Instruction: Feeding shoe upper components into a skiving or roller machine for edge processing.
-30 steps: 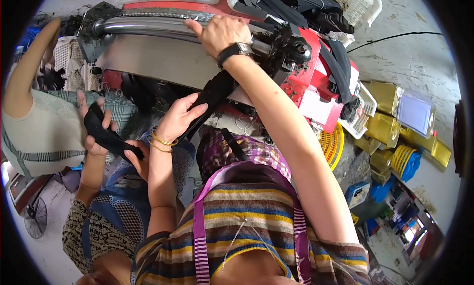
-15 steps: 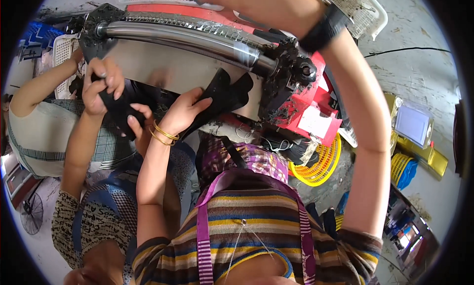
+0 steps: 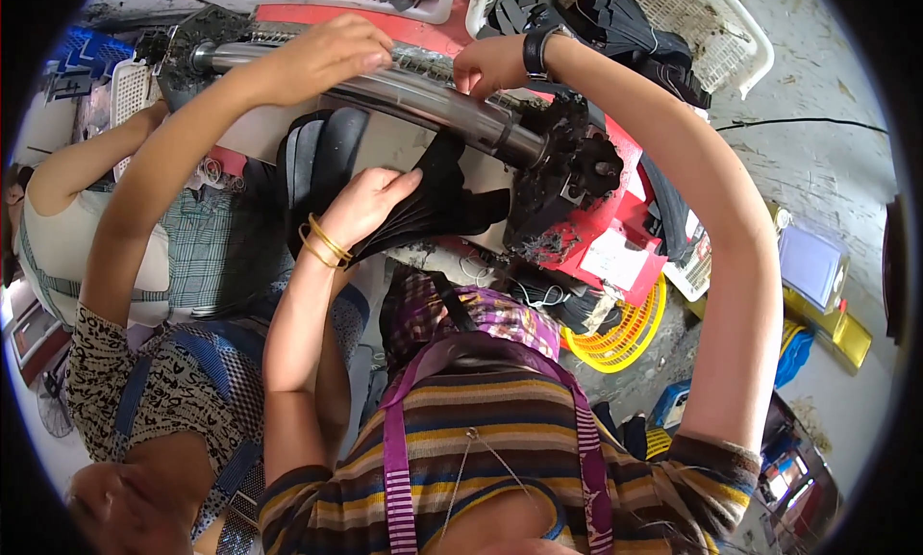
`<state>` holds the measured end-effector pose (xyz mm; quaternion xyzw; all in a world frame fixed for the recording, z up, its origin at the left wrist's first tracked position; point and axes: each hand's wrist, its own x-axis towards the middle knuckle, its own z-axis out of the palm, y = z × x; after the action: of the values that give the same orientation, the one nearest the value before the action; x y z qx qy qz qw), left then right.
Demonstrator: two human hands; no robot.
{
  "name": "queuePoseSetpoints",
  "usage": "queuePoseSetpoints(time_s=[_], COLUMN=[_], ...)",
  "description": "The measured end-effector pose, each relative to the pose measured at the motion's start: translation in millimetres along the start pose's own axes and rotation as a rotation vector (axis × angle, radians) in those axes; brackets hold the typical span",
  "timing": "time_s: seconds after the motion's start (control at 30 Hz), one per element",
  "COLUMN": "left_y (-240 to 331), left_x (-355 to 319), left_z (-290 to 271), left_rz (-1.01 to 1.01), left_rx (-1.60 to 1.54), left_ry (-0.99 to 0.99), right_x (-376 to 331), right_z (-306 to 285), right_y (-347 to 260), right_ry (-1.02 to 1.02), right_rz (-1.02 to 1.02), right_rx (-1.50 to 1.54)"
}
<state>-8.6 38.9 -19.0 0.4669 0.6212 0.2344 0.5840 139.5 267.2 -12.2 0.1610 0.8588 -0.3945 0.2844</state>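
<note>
My left hand [image 3: 370,204], with gold bangles at the wrist, is closed round a bunch of flat black strips [image 3: 435,191] that fan out over the pale machine plate. Across the top runs a long roller machine with shiny metal rollers [image 3: 437,108] and dark, grimy end blocks. My right hand [image 3: 492,64], a black watch on its wrist, is at the far side of the rollers. Its fingers are bent downward together, and whatever they pinch is hidden. A co-worker's hand [image 3: 332,60] reaches over the rollers, left of my right hand. More dark strips [image 3: 332,146] lie beside my left hand.
White plastic baskets [image 3: 740,50] with bundled dark strips stand beyond the machine. The machine's red body [image 3: 601,252] carries a white paper. A yellow basket [image 3: 625,334] sits low on the right, near a gold-coloured tin [image 3: 835,329]. A co-worker is close on my left, another farther left.
My right hand has come down from above to the far side of the rollers. The co-worker's hand has moved up over the rollers. My left hand still holds black strips.
</note>
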Motion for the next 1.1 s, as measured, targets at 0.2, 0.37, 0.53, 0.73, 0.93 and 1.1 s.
queuePoseSetpoints(time_s=[0.2, 0.37, 0.53, 0.73, 0.93, 1.1], left_y=[2, 9, -2, -15, -15, -8], left_x=[-20, -33, -53, -49, -53, -50], left_z=[-4, 2, 8, 3, -3, -3], left_rz=[-0.015, -0.142, -0.094, -0.113, 0.032, 0.013], left_rx=[-0.023, 0.085, 0.086, 0.127, 0.039, 0.148], left_ry=[-0.096, -0.011, 0.035, -0.058, -0.096, -0.109], right_x=[-13, -30, -55, -17, 20, 24], right_z=[-3, 14, -5, 54, 82, 95], right_y=[-3, -59, -129, -142, -129, -94], right_ry=[0.07, 0.451, 0.692, 1.071, 1.306, 1.27], right_rz=[-0.019, -0.062, 0.319, 0.608, 0.681, 0.737], right_rx=[-0.086, -0.223, -0.474, -0.155, -0.201, -0.115])
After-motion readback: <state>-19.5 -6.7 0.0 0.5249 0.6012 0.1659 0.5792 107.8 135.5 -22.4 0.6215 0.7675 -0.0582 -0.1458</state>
